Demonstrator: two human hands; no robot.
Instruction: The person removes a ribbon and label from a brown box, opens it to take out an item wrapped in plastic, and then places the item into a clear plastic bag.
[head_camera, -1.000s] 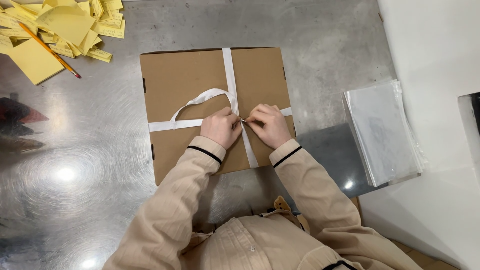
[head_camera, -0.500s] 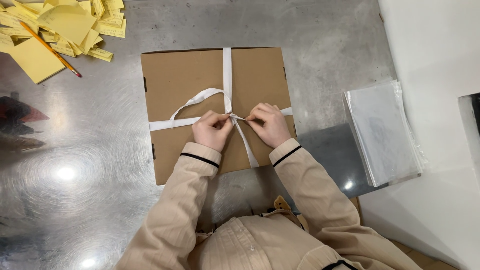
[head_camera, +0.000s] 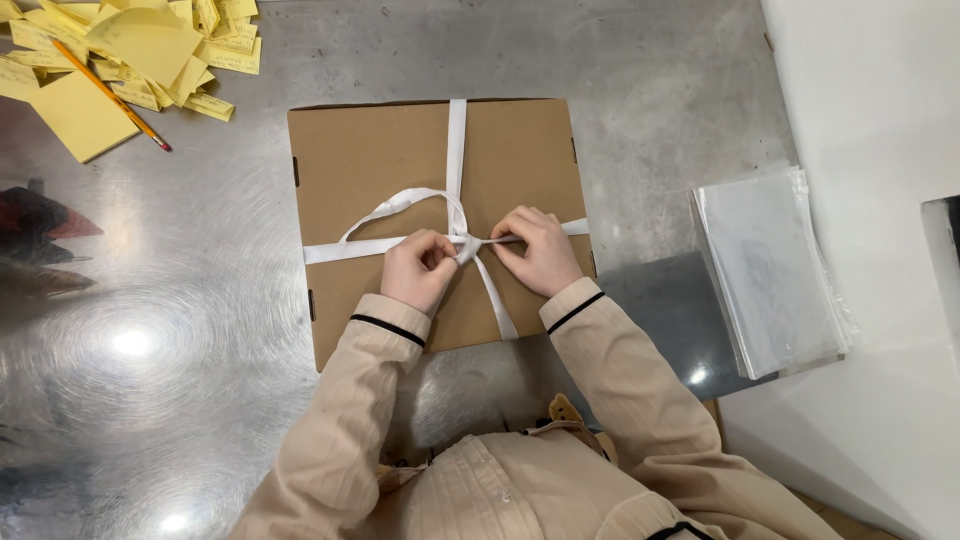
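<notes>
A flat brown cardboard box (head_camera: 380, 160) lies on a shiny metal table (head_camera: 180, 340). A white ribbon (head_camera: 457, 150) runs across it both ways and crosses near the middle, with a loose loop rising to the left of the crossing. My left hand (head_camera: 420, 268) pinches the ribbon just left of the crossing. On the other side, my right hand (head_camera: 538, 250) grips the ribbon, fingers curled. Both hands rest on the box lid, and a free tail of ribbon trails toward me between them.
Yellow paper notes (head_camera: 140, 45) and a pencil (head_camera: 110, 93) lie at the far left corner. A stack of clear plastic sleeves (head_camera: 770, 270) sits to the right, beside a white surface (head_camera: 880, 120). My beige sleeves reach in from below.
Both hands have stayed at the ribbon crossing; the left hand shifted slightly left and down, and the ribbon between the hands looks pulled tighter into a knot.
</notes>
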